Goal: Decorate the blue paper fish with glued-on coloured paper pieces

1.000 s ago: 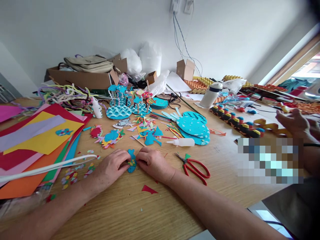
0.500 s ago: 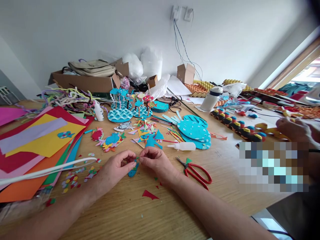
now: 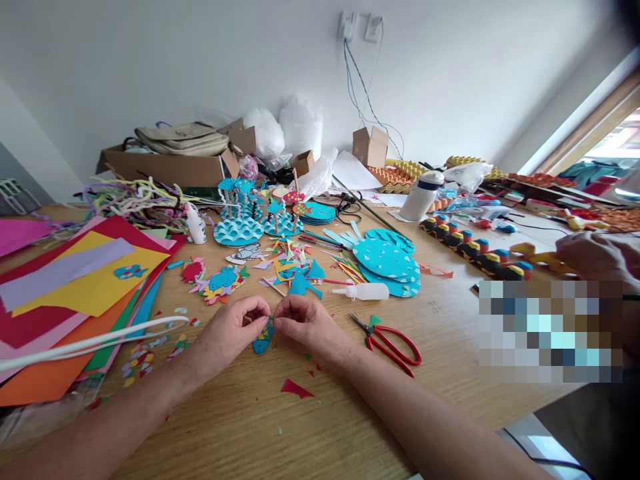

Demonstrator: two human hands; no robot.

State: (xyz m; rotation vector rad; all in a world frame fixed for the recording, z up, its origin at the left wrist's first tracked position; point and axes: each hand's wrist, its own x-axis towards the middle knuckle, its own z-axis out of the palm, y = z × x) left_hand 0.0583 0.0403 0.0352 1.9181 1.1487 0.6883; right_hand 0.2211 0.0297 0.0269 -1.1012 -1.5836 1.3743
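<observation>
Low over the table, a small blue paper fish point(image 3: 262, 345) with yellow patches hangs head down between my hands. My left hand point(image 3: 231, 335) is closed in a pinch, thumb and forefinger at the fish's left upper edge. On the other side, my right hand point(image 3: 311, 328) pinches at its tail end; the fingertips hide the tail and whatever small piece may be there. Red-handled scissors point(image 3: 395, 347) lie right of my right hand, a green scrap by their blades. A red paper scrap point(image 3: 297, 388) is nearer me.
Coloured paper sheets point(image 3: 65, 333) and paper dots point(image 3: 140, 363) lie left. Beyond my hands are paper fish point(image 3: 223, 279), scraps, a glue bottle point(image 3: 367, 291) and blue paper discs point(image 3: 385, 257). Wavy-based fish models point(image 3: 237, 232) stand farther back. Another person's hand point(image 3: 595, 257) is at right.
My hands stay nearly in place, with the fingertips slightly shifted; more of the fish's yellow patches now shows. The whole view has moved slightly.
</observation>
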